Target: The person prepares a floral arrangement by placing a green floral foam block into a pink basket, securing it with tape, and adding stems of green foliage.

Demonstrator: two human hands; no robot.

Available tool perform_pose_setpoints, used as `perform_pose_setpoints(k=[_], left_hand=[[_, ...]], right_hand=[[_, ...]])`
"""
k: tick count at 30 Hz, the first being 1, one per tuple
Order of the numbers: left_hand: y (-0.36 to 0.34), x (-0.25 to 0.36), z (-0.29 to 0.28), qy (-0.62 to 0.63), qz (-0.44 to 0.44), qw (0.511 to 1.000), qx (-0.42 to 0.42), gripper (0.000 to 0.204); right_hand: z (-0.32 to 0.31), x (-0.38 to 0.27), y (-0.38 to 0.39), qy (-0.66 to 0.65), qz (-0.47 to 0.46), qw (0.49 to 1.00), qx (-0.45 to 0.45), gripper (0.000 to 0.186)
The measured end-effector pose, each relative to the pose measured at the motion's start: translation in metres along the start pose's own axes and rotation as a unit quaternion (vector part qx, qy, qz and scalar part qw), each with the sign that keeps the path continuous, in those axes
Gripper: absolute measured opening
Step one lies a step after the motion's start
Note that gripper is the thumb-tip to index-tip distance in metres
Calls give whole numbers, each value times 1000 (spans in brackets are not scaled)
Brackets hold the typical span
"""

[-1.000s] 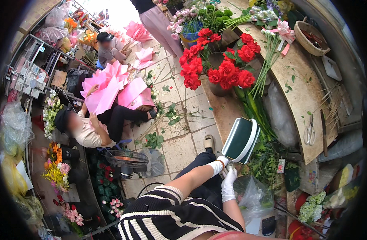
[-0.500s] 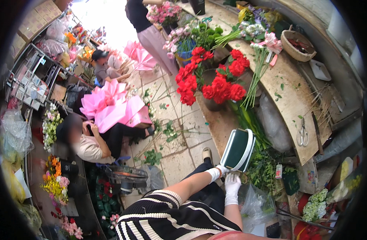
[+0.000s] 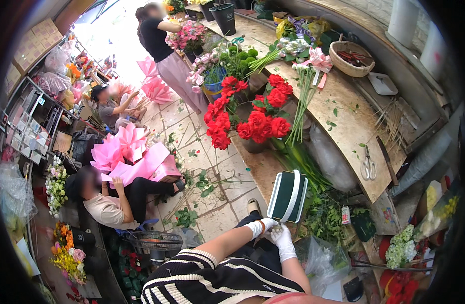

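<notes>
1. Head view, hands: the white-gloved left hand [image 3: 261, 228] and right hand [image 3: 283, 239] meet before the person's body, fingers bent inward. Whether they pinch something small between them cannot be told.
2. Head view, nearest thing: a dark green container [image 3: 281, 198] with white rims and a white handle [image 3: 295, 192] lies just beyond the fingertips; contact is unclear.
3. Head view, around: leafy stems [image 3: 321, 218] spread right of the fingers, and a clear plastic bag [image 3: 323, 258] lies beside the right hand. Farther beyond the fingers stand red roses [image 3: 260, 125]; scissors [image 3: 367, 164] rest on a wooden table [image 3: 338, 109], beyond and rightward.
</notes>
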State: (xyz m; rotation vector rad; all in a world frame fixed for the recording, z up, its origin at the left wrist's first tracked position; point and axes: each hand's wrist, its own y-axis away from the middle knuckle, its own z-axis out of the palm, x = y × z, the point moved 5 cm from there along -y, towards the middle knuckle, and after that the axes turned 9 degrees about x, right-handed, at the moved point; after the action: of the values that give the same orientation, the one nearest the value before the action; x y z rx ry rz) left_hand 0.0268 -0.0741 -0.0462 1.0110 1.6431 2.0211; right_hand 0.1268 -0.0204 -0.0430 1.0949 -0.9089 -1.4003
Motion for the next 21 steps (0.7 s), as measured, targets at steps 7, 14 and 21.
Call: perform_pose_setpoints(k=[7, 14, 21], left_hand=[[-17, -1, 18, -50, 41, 997, 36, 26], [-17, 9, 39, -559, 362, 744, -47, 48], [-5, 4, -7, -499, 266, 822, 60, 45]], right_hand=[[-12, -24, 31, -253, -11, 964, -82, 26], [-39, -22, 11, -207, -77, 975, 12, 31], [-14, 14, -42, 4, -58, 997, -60, 49]])
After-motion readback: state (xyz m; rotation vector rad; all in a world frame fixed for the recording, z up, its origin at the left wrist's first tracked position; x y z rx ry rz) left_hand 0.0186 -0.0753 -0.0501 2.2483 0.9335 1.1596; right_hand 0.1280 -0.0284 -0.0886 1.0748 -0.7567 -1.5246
